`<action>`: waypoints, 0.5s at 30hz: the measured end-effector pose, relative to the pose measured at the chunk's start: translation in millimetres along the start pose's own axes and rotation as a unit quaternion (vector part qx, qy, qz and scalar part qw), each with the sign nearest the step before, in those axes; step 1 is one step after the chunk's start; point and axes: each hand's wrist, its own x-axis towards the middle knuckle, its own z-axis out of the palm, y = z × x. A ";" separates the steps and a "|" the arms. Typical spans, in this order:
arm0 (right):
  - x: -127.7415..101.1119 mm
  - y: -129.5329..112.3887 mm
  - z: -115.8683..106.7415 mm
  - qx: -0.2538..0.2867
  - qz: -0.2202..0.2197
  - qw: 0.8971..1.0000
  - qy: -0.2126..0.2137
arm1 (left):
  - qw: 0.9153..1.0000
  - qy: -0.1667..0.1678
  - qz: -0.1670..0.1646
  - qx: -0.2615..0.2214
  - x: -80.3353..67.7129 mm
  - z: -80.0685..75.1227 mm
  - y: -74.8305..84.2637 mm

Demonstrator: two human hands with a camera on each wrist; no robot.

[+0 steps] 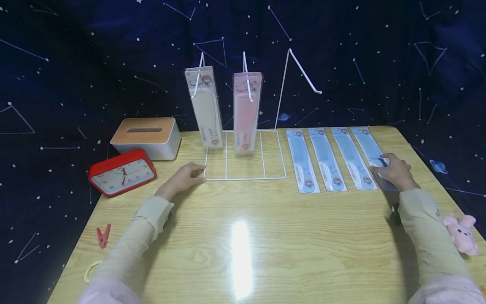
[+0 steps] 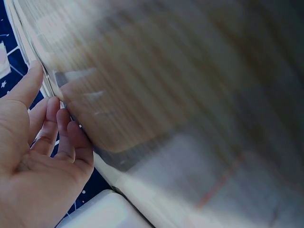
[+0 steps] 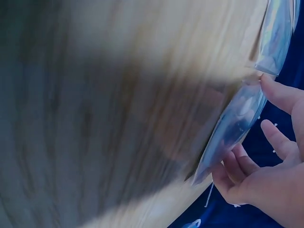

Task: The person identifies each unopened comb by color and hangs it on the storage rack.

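Rack mid-table; combs right; clock left.

Home-like tabletop: tissue box, alarm clock.

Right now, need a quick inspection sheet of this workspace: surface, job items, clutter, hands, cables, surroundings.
Surface: wooden table, glare patch near the middle.
Job's things: white wire rack with a white comb pack and a pink comb pack hung; third hook free; four blue comb packs flat on its right.
Clutter: tissue box, red clock, red clip, pink plush.
Hands: left hand touches the rack's base corner; right hand pinches the rightmost blue pack.
Cables: nothing seen.
Surroundings: dark star-print cloth.
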 end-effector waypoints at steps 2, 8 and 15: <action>0.1 -1.0 -0.1 0.004 0.005 1.000 0.009 | 1.000 -0.012 -0.018 -0.004 0.2 -1.6 2.3; 1.9 -1.3 -0.9 0.019 0.002 0.999 0.039 | 1.000 -0.007 -0.009 0.000 0.9 -0.4 1.8; 2.1 -2.9 -2.8 0.015 -0.013 0.999 0.029 | 1.000 -0.006 -0.006 0.012 0.7 -0.8 1.4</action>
